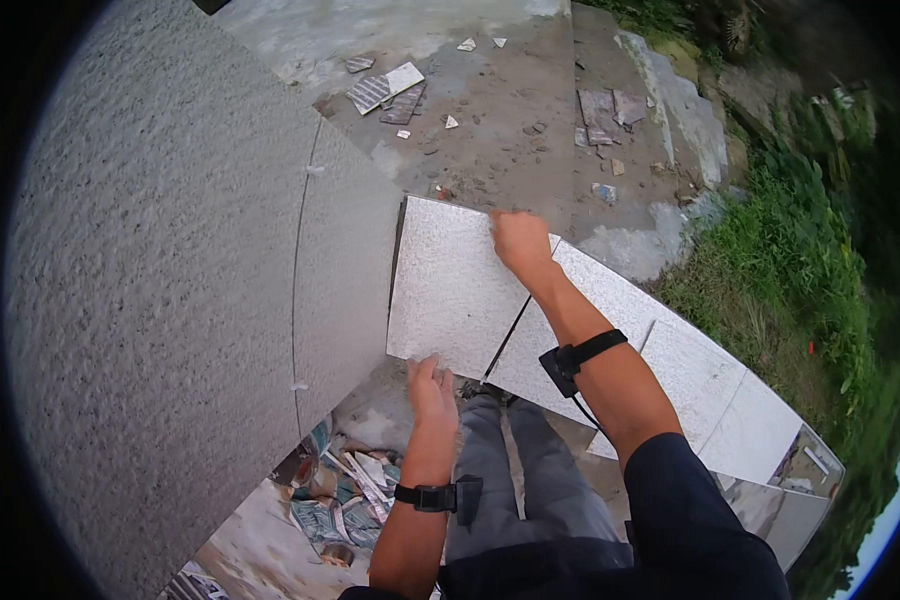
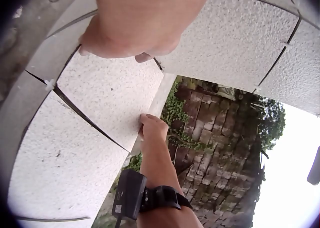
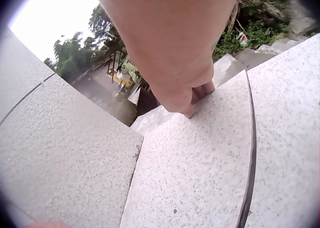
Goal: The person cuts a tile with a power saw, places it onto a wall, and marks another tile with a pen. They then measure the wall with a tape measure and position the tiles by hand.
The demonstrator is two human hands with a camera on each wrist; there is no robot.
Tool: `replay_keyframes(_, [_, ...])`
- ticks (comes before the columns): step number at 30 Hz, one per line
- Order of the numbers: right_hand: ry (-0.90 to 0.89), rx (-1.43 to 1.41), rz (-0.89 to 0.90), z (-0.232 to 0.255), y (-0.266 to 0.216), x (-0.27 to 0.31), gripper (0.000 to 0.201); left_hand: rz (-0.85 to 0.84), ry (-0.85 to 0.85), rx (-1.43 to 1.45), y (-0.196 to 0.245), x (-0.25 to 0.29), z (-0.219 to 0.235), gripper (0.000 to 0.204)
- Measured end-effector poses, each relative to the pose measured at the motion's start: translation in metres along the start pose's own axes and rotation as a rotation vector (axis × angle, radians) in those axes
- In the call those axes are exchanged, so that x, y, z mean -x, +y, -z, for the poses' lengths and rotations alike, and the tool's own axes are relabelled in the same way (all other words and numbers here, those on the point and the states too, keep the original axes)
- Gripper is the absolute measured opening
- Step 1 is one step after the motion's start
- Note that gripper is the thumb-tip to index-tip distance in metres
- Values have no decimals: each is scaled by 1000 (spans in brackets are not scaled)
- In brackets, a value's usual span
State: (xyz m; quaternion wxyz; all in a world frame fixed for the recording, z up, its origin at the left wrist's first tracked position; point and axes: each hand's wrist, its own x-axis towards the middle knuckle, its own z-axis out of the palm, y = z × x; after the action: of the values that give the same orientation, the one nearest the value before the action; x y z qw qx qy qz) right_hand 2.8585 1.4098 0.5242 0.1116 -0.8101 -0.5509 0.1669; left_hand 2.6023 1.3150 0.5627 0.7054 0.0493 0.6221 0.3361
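Observation:
A speckled white tile lies on top of a low wall, against a large textured panel. My right hand holds the tile's far edge, fingers curled over it; the right wrist view shows this hand with its fingertips bent down at the edge. At the near edge, my left hand touches the tile with loosely bent fingers. The left wrist view has this hand large at the top and the tile below it. A dark gap separates the tile from the neighbouring tile.
More pale tiles continue along the wall to the right. Broken tile pieces lie on the concrete beyond. Rubble is heaped at the lower left, beside my legs. Green plants grow on the right.

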Motion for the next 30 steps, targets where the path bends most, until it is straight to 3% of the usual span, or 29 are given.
replay_keyframes(8, [5, 4, 24, -3, 3, -2, 12, -8, -18, -10, 2, -3, 5, 88])
replay_keyframes(24, [20, 14, 2, 2, -1, 0, 11, -23, -7, 4, -1, -7, 9, 92])
replay_keyframes(26, [18, 17, 2, 1, -1, 0, 12, -40, 48, 7, -1, -4, 6, 67])
replay_keyframes(30, [15, 28, -2, 0, 0, -1, 13, -40, 30, 7, -3, -9, 9, 77])
